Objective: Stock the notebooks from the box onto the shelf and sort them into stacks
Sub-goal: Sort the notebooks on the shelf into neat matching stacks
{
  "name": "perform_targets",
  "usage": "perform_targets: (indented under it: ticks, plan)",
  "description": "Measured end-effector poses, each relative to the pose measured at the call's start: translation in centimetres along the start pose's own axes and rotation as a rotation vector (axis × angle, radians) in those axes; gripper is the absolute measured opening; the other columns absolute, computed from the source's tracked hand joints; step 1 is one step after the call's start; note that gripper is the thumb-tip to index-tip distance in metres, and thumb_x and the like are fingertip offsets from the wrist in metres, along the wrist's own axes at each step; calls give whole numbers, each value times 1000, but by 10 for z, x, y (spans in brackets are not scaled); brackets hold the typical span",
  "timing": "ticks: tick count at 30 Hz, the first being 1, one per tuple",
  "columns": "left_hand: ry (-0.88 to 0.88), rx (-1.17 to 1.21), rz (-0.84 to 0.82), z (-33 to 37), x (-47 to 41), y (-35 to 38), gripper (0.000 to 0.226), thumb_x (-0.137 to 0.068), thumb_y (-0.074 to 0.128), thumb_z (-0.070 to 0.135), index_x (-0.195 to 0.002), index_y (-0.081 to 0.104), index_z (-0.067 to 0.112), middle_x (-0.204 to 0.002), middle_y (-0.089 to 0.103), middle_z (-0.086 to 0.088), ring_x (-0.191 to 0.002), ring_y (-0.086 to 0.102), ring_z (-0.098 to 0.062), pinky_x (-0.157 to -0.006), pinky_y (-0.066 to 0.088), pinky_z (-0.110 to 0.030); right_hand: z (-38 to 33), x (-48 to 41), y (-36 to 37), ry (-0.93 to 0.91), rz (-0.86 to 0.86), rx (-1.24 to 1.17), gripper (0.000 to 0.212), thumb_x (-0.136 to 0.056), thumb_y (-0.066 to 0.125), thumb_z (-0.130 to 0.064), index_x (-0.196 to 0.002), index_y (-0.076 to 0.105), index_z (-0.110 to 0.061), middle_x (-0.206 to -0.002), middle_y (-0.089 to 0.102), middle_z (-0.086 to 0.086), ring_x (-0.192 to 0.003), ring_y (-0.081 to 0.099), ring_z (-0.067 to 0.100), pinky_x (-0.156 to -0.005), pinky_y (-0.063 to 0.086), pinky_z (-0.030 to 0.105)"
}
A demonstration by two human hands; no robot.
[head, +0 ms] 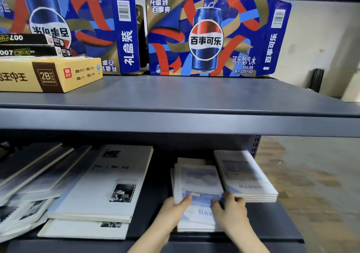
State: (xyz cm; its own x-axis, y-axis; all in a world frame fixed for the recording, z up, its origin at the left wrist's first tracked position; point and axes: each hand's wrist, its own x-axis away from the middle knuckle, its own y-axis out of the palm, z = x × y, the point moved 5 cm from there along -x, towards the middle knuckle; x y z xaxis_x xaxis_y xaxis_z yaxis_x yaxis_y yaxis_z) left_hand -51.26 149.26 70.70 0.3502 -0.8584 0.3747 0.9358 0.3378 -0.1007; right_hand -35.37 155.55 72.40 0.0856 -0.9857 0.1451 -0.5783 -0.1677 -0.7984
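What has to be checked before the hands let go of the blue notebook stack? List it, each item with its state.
1. Both hands on the "fine" stack: ok. The left hand and right hand grip its near end.
2. Stack squared up: not ok. The covers lie fanned, with edges stepped at the left and back.
3. Gap to the "Moment" stack: cannot tell. The right hand hides it.
4. Stack fully on the lower shelf: ok. Bare shelf shows in front of it.
5. Leftmost pile sorted: not ok. Its notebooks sprawl at slants.
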Motion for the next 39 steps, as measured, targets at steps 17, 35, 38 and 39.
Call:
perform_targets:
  ticks: [17, 35, 38, 39]
  plan:
    - [394, -205, 43, 46, 13, -25, 56, -91, 58, 13, -136, 25, 19, -122, 43, 16, -108, 40, -2, -86, 30, -12, -28, -4, -22, -292, 14, -609, 53, -80, 64, 5, -120, 39, -17, -106, 55, -6, -98, 53, 11, -70, 39, 15]
    - [490, -57, 149, 32, 14, -37, 70, -61, 82, 21, -122, 49, 16, -112, 65, 7, -102, 62, 2, -88, 47, -13, -31, 10, -16, -426, -105, -701, 57, -77, 74, -5, -119, 43, -29, -113, 59, -19, -98, 54, -20, -80, 40, -1]
    - [510, -65, 168, 34, 14, -38, 51, -69, 79, 2, -114, 56, 9, -100, 67, 9, -88, 63, 10, -74, 45, -5, -28, 12, -11, -430, -115, -678, 52, -79, 72, -5, -118, 46, -26, -114, 61, -17, -98, 55, -18, -78, 39, 0]
    - [511, -66, 169, 35, 14, -37, 48, -70, 77, -1, -113, 57, 9, -99, 66, 10, -85, 62, 12, -71, 44, -3, -27, 12, -11, -435, -100, -674, 49, -79, 72, -5, -117, 48, -25, -113, 61, -17, -98, 55, -18, -78, 39, -1]
